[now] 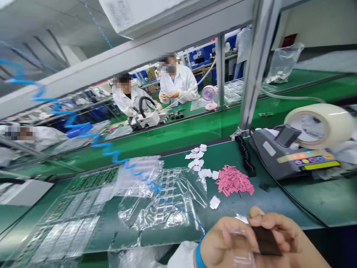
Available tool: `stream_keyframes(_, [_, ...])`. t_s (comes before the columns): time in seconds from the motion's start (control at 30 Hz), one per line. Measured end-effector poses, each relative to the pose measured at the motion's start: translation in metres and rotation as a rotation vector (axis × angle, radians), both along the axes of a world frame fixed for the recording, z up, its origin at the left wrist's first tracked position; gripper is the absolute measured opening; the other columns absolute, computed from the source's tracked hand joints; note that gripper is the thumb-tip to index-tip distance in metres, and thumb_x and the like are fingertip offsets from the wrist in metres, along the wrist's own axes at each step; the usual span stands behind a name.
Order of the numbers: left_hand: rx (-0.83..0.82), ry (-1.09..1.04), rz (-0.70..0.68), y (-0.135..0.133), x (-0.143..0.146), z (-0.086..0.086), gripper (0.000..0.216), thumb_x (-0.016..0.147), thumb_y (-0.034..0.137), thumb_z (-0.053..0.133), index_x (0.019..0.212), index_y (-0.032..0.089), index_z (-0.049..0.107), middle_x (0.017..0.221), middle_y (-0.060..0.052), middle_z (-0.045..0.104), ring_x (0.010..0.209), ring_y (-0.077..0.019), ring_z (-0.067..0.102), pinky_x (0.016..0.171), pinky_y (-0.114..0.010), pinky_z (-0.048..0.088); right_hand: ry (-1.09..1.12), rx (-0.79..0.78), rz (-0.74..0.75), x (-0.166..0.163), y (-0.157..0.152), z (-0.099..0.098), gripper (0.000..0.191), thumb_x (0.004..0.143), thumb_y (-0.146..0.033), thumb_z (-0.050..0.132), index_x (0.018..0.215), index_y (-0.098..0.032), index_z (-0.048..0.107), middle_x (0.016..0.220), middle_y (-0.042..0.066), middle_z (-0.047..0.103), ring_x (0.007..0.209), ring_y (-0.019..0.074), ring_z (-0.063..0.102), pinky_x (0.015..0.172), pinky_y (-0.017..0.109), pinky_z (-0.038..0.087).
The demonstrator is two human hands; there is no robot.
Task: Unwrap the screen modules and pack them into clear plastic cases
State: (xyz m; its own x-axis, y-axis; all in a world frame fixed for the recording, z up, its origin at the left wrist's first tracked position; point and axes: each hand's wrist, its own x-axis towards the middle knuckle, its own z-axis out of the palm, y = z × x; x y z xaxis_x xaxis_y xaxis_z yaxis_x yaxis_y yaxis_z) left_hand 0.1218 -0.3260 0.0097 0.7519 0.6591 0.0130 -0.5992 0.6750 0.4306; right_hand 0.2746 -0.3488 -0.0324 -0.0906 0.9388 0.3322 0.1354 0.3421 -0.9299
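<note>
At the bottom edge, my left hand [225, 242] and my right hand [287, 238] meet over a small dark flat piece [266, 241]. My right fingers pinch the piece. My left fingers hold a bit of clear film [242, 249] against it. A blue band circles my left wrist. Just beyond the hands on the green table [251, 156] lie a pile of pink strips [233, 181] and scattered small white squares [199, 160]. One white square [214, 202] lies alone nearer to me.
Clear plastic trays [167, 197] and bags cover the table's left. A grey tape dispenser [295, 156] with a large tape roll [318, 124] stands at right, beside a black cable. Across a green conveyor, people in white coats work; a pink fan [209, 96] stands there.
</note>
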Motion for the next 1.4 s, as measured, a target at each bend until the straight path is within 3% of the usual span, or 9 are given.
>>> stream_keyframes(0.07, [-0.002,0.012,-0.007,0.001,-0.003,0.008,0.035,0.069,0.051,0.066,0.085,0.02,0.072,0.104,-0.011,0.065,0.103,-0.0262,0.059,0.093,-0.044,0.039,0.221,-0.14,0.116,0.0,0.001,0.01,0.049,0.071,-0.071,0.05,0.107,-0.037,0.055,0.099,0.005,0.067,0.088,0.024,0.068,0.069,0.036,0.057])
stream_keyframes(0.13, [0.05,0.048,0.023,0.002,-0.006,0.013,0.033,0.071,0.049,0.066,0.085,0.021,0.073,0.107,-0.009,0.061,0.102,-0.0233,0.057,0.092,-0.04,0.039,0.316,-0.158,0.095,0.002,0.005,0.026,0.045,0.071,-0.063,0.059,0.104,-0.031,0.059,0.099,0.007,0.066,0.089,0.0238,0.065,0.072,0.036,0.056])
stream_keyframes(0.23, [0.237,0.164,0.079,0.005,-0.009,0.016,0.032,0.07,0.048,0.067,0.084,0.02,0.074,0.106,-0.008,0.056,0.099,-0.0205,0.054,0.092,-0.035,0.038,0.051,0.052,-0.141,0.006,0.009,0.055,0.017,0.082,-0.042,0.06,0.082,-0.025,0.059,0.072,0.002,0.061,0.071,0.0172,0.059,0.062,0.029,0.052])
stream_keyframes(0.4, [0.533,0.283,0.079,0.007,-0.011,0.019,0.026,0.072,0.044,0.067,0.09,0.027,0.074,0.106,-0.008,0.051,0.102,-0.0222,0.051,0.095,-0.035,0.035,-0.461,0.339,-0.305,0.007,0.005,0.083,0.021,0.088,-0.03,0.053,0.069,-0.022,0.051,0.06,-0.003,0.055,0.06,0.0138,0.051,0.074,0.033,0.043])
stream_keyframes(0.63, [0.663,0.434,0.06,0.004,-0.02,0.013,0.026,0.071,0.042,0.068,0.091,0.027,0.074,0.107,-0.009,0.049,0.093,-0.0213,0.052,0.092,-0.037,0.038,-0.48,0.336,-0.27,0.007,0.001,0.076,0.022,0.092,-0.029,0.047,0.071,-0.022,0.048,0.062,-0.004,0.053,0.065,0.0129,0.05,0.08,0.033,0.037])
stream_keyframes(0.8, [0.649,0.485,0.127,0.0,-0.019,0.012,0.029,0.074,0.049,0.062,0.09,0.028,0.074,0.105,-0.008,0.053,0.09,-0.02,0.052,0.091,-0.038,0.038,-0.491,0.348,-0.279,0.008,0.003,0.074,0.025,0.093,-0.032,0.044,0.07,-0.022,0.047,0.062,-0.005,0.054,0.062,0.0114,0.052,0.083,0.031,0.037])
stream_keyframes(0.93, [0.644,0.477,0.136,0.0,-0.016,0.012,0.022,0.077,0.044,0.061,0.091,0.031,0.073,0.105,-0.007,0.054,0.088,-0.0179,0.053,0.09,-0.037,0.038,-0.526,0.404,-0.256,0.01,0.006,0.072,0.025,0.093,-0.03,0.043,0.07,-0.021,0.046,0.061,-0.005,0.053,0.059,0.0103,0.053,0.079,0.029,0.039])
stream_keyframes(1.2, [0.63,0.509,0.089,0.005,-0.015,0.014,0.026,0.072,0.048,0.065,0.09,0.031,0.074,0.102,-0.008,0.053,0.093,-0.0212,0.052,0.087,-0.037,0.036,-0.54,0.316,-0.277,0.007,0.004,0.06,0.021,0.091,-0.025,0.045,0.07,-0.022,0.044,0.063,-0.004,0.054,0.062,0.0121,0.053,0.079,0.032,0.041])
stream_keyframes(1.4, [0.644,0.504,0.082,0.006,-0.015,0.006,0.02,0.073,0.041,0.067,0.091,0.034,0.073,0.102,-0.006,0.051,0.094,-0.0198,0.053,0.087,-0.036,0.037,-0.565,0.375,-0.292,0.009,0.007,0.058,0.024,0.094,-0.026,0.039,0.07,-0.022,0.042,0.062,-0.006,0.053,0.058,0.0109,0.053,0.078,0.032,0.038])
